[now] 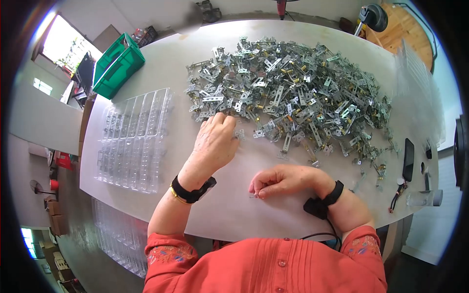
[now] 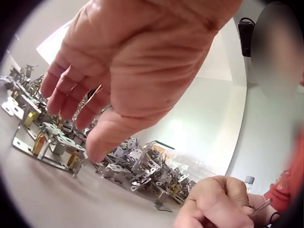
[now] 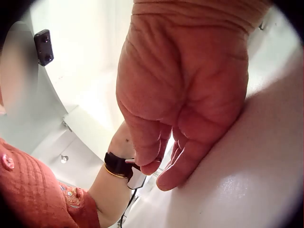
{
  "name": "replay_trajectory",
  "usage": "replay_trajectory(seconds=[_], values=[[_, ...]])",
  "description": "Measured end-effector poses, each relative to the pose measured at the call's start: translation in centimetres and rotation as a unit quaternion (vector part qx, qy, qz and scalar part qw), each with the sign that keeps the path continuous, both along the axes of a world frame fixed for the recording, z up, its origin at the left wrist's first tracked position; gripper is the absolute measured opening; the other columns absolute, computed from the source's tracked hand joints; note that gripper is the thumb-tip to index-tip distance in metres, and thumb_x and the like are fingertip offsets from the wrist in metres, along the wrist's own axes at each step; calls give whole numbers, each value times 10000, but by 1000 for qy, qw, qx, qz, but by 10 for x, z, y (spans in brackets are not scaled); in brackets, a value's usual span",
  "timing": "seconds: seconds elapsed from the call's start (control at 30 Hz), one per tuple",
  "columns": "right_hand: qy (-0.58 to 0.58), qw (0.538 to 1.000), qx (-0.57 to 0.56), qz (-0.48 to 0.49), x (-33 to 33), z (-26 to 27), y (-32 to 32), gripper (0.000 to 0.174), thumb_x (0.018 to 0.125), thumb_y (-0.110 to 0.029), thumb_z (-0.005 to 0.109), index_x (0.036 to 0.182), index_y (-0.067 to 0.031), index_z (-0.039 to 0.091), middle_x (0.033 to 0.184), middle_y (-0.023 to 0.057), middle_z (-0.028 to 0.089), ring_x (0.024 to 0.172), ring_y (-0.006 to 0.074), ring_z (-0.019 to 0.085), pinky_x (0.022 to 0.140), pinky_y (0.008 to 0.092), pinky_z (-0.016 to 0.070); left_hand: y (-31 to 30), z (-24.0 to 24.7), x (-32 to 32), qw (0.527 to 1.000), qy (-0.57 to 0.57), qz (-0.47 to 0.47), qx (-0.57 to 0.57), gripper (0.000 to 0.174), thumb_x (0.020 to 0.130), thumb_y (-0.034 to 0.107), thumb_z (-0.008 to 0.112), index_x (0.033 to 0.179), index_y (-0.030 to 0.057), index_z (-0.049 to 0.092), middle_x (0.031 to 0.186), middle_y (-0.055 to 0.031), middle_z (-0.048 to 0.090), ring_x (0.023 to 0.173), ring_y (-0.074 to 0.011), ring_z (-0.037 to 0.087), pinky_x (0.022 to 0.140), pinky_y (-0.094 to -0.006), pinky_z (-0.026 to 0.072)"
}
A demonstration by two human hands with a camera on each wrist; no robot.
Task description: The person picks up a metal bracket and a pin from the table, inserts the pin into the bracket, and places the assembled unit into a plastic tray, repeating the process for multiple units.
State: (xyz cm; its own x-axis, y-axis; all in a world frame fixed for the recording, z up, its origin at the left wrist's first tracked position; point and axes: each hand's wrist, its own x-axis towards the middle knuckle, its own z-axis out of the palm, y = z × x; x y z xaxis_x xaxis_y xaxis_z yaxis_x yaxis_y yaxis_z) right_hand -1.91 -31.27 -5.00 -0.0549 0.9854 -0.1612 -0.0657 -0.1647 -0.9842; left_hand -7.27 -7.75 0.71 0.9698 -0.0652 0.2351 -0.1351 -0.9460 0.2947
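A large pile of small metal brackets (image 1: 288, 93) with brass-coloured parts covers the far half of the table. At its near left edge is my left hand (image 1: 215, 139), palm down, fingers loosely bent. In the left wrist view a flat bracket with brass-coloured pieces (image 2: 40, 145) lies beside the fingertips and thumb of that hand, which holds nothing visible. My right hand (image 1: 283, 180) is low over the table in front of the body. Between its thumb and forefinger it pinches a thin metal pin (image 2: 262, 206), whose end sticks out; the rest is hidden by the fingers.
Clear plastic compartment trays (image 1: 132, 141) lie at the left, with more trays (image 1: 119, 234) below the table edge. A green crate (image 1: 117, 66) stands at the back left. At the right are a phone (image 1: 408, 158), a clear bottle (image 1: 424, 198) and stacked clear plastic sheets (image 1: 417, 93).
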Motion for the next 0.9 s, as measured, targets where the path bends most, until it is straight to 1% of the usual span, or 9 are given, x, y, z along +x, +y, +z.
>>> replay_trajectory(seconds=[0.03,0.23,0.37,0.57,0.63,0.67,0.73,0.77,0.9], values=[[0,1000,-23,6,2,5,1,227,987,-258,635,1061,-44,649,1110,29,672,944,95,568,864,287,473,4,-3,-1,999,37,5,-6,315,765,109,742,1025,16,590,1044,-157,574,1030,-368,556,909,-438,444],[36,998,-48,-9,1,16,4,227,990,-241,626,1093,-40,644,1093,46,690,1019,108,610,906,285,482,4,-17,1,999,35,14,-26,346,750,98,747,1057,14,613,1038,-158,558,1009,-365,555,906,-438,449],[48,996,-72,-21,0,18,4,220,997,-220,612,1103,-30,643,1078,48,691,984,109,631,902,279,499,1,-23,2,999,14,7,-43,330,751,92,742,1052,30,621,1039,-151,560,1003,-361,553,920,-444,441],[72,995,-64,-37,-2,15,3,230,1007,-220,602,1114,-19,638,1062,50,692,952,107,639,889,277,513,-1,-21,2,997,-48,-56,-35,352,738,66,743,1067,48,620,1082,-149,575,1046,-352,557,939,-450,431],[97,992,-67,-46,-3,11,2,231,1002,-220,614,1115,-19,637,1062,53,692,951,106,639,881,276,515,-3,-19,-2,998,-44,-17,-48,382,741,70,746,1093,38,601,1084,-155,579,1069,-352,558,934,-442,432],[98,992,-67,-51,-3,12,1,231,1002,-220,614,1115,-19,637,1062,53,692,951,106,639,881,276,515,-2,-18,-4,998,-42,-22,-49,382,741,70,746,1093,38,601,1084,-155,579,1069,-352,558,934,-442,432],[83,993,-77,-40,-2,19,2,169,1010,-166,604,1050,-7,645,1187,82,656,1020,118,632,927,285,498,1,-16,-10,997,-8,49,-56,381,754,81,746,1091,27,578,1078,-157,581,1047,-360,559,917,-443,432],[83,993,-76,-40,-2,18,2,169,1010,-166,604,1050,-7,645,1187,82,656,1020,118,632,927,285,498,4,-17,-13,997,20,56,-42,342,769,85,741,1058,25,567,1060,-163,584,1012,-364,562,893,-448,435],[79,994,-65,-39,-1,14,2,172,1005,-166,614,1050,-5,651,1167,81,668,1014,112,631,917,285,502,7,-26,-19,997,13,51,-49,315,782,92,734,1035,29,558,1035,-168,589,983,-370,563,877,-454,435]])
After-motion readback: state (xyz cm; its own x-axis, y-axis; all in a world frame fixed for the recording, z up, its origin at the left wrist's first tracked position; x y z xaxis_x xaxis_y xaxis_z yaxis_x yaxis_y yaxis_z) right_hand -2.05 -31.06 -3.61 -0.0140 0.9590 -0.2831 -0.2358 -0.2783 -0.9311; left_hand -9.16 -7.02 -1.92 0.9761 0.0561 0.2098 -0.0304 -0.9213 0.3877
